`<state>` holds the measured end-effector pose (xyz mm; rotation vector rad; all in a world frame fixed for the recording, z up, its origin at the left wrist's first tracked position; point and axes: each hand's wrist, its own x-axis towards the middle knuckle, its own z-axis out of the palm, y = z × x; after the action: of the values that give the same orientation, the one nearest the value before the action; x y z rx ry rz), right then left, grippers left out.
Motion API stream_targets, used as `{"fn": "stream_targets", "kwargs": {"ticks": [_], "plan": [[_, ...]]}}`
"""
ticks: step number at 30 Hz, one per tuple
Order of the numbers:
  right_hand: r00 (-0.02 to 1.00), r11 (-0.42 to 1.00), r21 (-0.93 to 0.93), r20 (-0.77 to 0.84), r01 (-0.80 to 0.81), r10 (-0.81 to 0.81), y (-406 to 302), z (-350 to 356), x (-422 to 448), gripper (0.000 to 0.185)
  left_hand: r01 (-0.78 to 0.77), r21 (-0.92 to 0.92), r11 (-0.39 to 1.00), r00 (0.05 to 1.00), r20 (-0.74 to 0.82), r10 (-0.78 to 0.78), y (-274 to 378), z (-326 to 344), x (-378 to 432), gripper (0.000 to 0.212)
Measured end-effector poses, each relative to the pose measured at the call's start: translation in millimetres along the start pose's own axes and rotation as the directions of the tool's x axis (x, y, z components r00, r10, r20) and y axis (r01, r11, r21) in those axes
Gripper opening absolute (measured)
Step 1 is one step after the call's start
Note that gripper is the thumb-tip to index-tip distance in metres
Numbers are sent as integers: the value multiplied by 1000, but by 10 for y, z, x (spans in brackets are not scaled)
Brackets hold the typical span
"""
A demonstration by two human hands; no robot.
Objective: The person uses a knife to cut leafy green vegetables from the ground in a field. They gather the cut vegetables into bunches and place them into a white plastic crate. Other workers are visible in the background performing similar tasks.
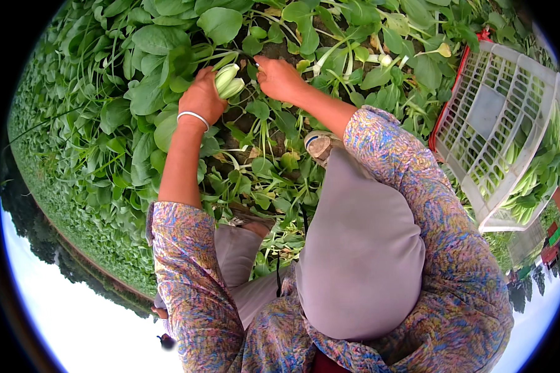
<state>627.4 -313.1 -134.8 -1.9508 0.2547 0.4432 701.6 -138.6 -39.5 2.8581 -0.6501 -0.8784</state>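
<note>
My left hand (201,97), with a white band on its wrist, grips green leafy vegetables, likely bok choy (228,81). Their pale cut stem ends point right, towards my other hand. Closed around a small tool, my right hand (278,79) is just right of those stems. A thin dark part of the tool, perhaps a knife blade (247,57), shows past the fingers; its handle is mostly hidden. Both hands are low over the plants, a short gap apart. Loose leaves and cut stems (261,121) lie on the soil beneath them.
At the right stands a white plastic crate (487,112) with a red edge, holding greens (527,186). Dense standing leafy plants (121,84) fill the left. My shoe (321,145) and bent knee (361,252) are close below my right arm. Another person (164,321) appears at the lower left.
</note>
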Motion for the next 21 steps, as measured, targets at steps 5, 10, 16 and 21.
{"fn": "stream_targets", "kwargs": {"ticks": [5, 10, 16, 21], "plan": [[1000, 988, 151, 16, -24, 21, 9, -345, -134, 28, -84, -167, 982, 996, -27, 81, 122, -225, -221, 61], [1000, 616, 788, -11, 26, -27, -425, -881, -574, 38, 57, -768, 638, 985, 146, 88, 516, -562, -742, 72], [979, 852, 483, -132, 200, -155, -627, -1309, -702, 39, 74, -978, 197, 996, 80, 24, 523, -723, -1037, 82], [972, 640, 766, 103, 58, -211, -928, -1062, -886, 39, 57, -997, 57, 998, 56, -17, 701, -539, -914, 91]]}}
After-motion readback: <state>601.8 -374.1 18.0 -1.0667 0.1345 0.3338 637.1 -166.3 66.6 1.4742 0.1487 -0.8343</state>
